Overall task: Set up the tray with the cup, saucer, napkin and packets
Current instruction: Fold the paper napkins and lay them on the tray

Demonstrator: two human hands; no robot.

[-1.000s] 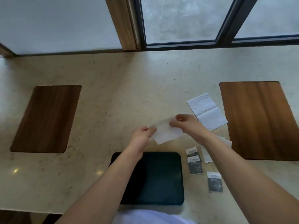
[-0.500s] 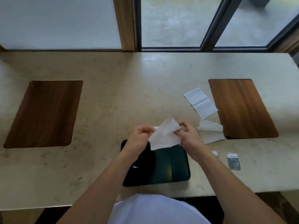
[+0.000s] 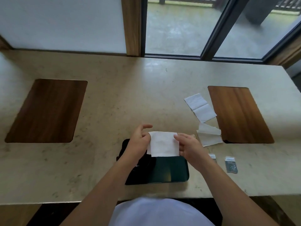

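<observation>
Where it stood crumpled before, the napkin (image 3: 163, 144) now hangs flat between both hands.

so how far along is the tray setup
Early. Nothing looks placed on the dark tray yet. In hand: both hands, left hand and right hand, hold a white napkin just above it. Left: two packets and spare napkins lie on the counter to the right. No cup or saucer is in view.
</observation>
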